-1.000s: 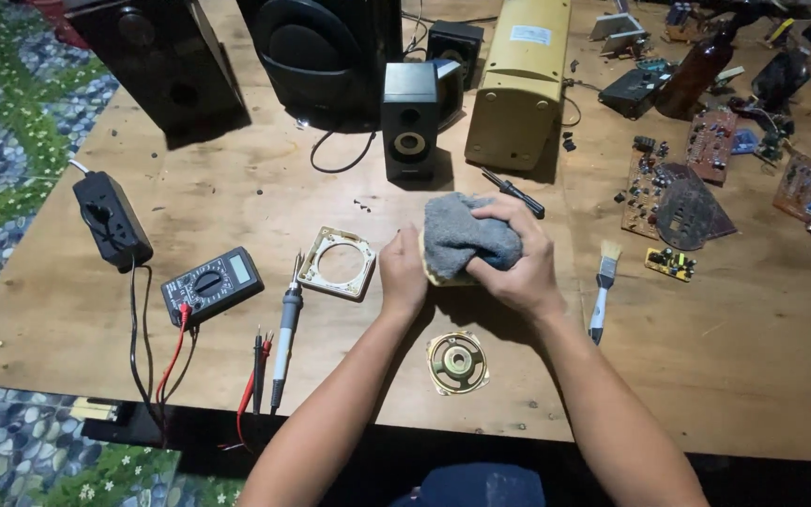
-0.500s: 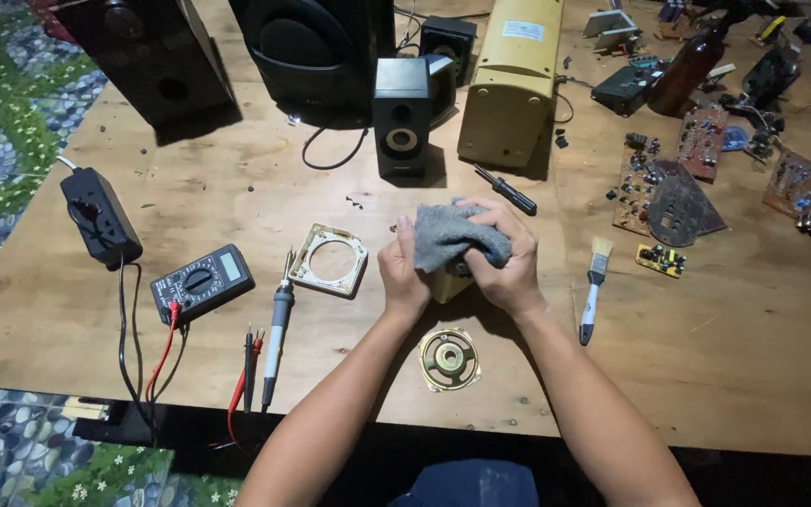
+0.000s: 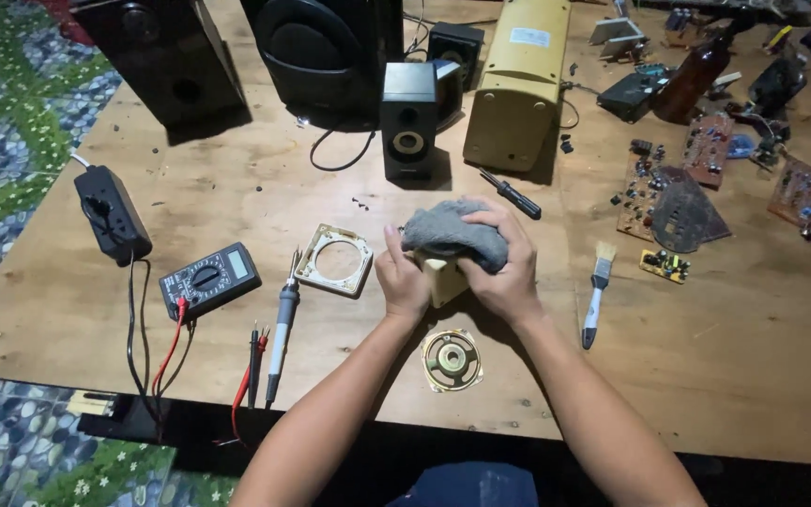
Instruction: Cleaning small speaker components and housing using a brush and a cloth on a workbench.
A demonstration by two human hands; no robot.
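Observation:
My left hand (image 3: 403, 282) grips the side of a small cream box-shaped casing (image 3: 445, 278) held just above the wooden table (image 3: 725, 376). My right hand (image 3: 509, 268) presses a grey cloth (image 3: 452, 237) over the top of that casing, fingers curled around cloth and box. A round speaker driver (image 3: 452, 360) lies flat on the table right below my wrists. A square cream frame (image 3: 334, 259) lies to the left of my left hand.
A soldering iron (image 3: 281, 324), multimeter (image 3: 209, 279) with red and black leads and a black adapter (image 3: 110, 213) lie left. A small brush (image 3: 596, 291), screwdriver (image 3: 511, 193) and circuit boards (image 3: 673, 211) lie right. Black speakers (image 3: 409, 119) and a yellow housing (image 3: 516, 84) stand behind.
My hands and the cloth-covered casing stay in about the same spot; the cloth has shifted slightly over the box as my right hand rubs it.

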